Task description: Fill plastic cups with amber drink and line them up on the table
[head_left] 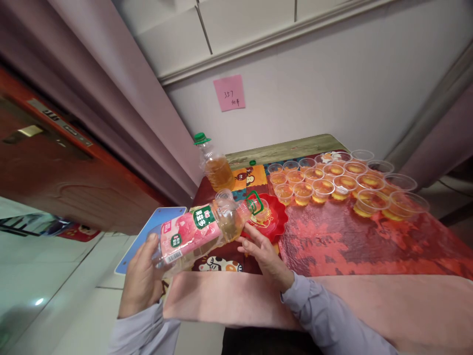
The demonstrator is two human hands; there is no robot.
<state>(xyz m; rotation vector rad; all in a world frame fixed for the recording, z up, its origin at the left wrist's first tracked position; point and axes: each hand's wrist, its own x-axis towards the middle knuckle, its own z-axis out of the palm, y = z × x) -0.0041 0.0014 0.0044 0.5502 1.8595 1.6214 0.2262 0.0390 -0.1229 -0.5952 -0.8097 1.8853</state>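
My left hand (142, 273) is wrapped round the base of a large clear juice bottle (218, 224) with a pink and green label. The bottle is tilted, its neck and green ring pointing right. My right hand (264, 251) supports it near the shoulder, fingertips against the plastic. Below the bottle's mouth, a clear plastic cup (260, 209) sits in a red scalloped tray (279, 219), partly hidden by the neck. Another clear cup (223, 195) stands behind the bottle. Pale yellow liquid shows inside the bottle.
A second bottle (219, 172) with a green cap stands at the table's back left. Several cups of amber drink (323, 189) stand in rows at the right. A loose green cap (253, 162) lies behind. A blue board (148, 227) is at the left.
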